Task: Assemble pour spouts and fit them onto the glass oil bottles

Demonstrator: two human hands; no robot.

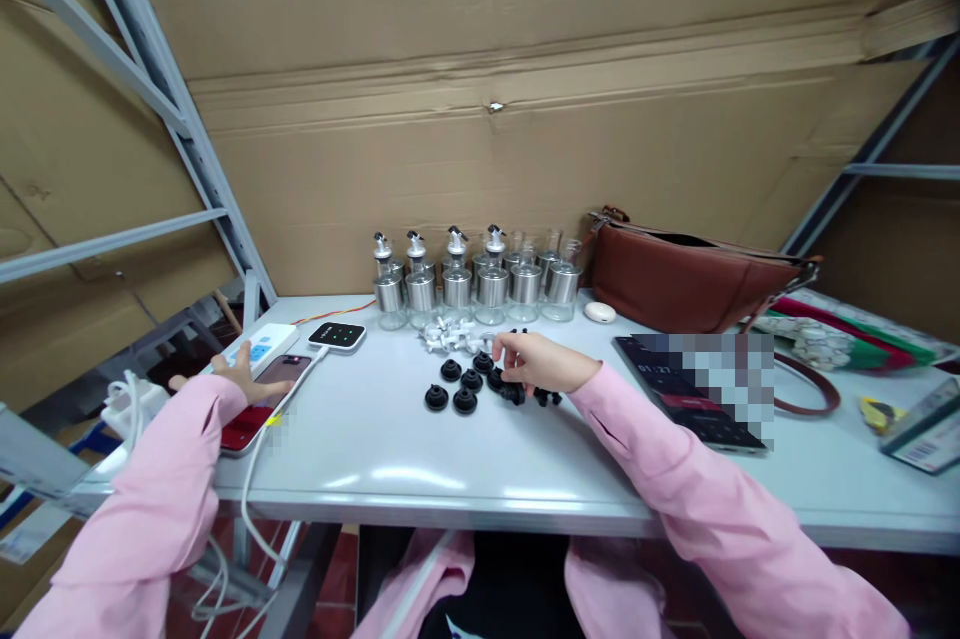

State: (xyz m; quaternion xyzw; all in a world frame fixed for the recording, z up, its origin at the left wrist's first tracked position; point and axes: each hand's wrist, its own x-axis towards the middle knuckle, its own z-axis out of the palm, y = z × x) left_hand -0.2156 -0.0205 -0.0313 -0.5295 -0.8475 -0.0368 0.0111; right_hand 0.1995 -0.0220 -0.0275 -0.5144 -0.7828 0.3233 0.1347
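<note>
My left hand (pixel 240 377) lies with its fingers spread over a smartphone (pixel 247 424) and the edge of a white power strip (pixel 268 347). Among small black ribbed stoppers (pixel 465 401), my right hand (pixel 540 361) has its fingers curled down and closed on a black stopper (pixel 514 392); the fingertips are partly hidden. Behind the stoppers is a heap of small white and clear plastic pieces (pixel 450 335). Glass bottles with steel bands (pixel 491 289) stand in rows at the back, several of them topped with a pourer spout (pixel 457 241).
To the right are a brown leather bag (pixel 675 274), a tablet (pixel 675 389) with a timer, a white oval case (pixel 599 313) and a box (pixel 926 429). At left, a white cable (pixel 255 479) runs from a small black-screened device (pixel 337 335) over the table edge (pixel 450 509).
</note>
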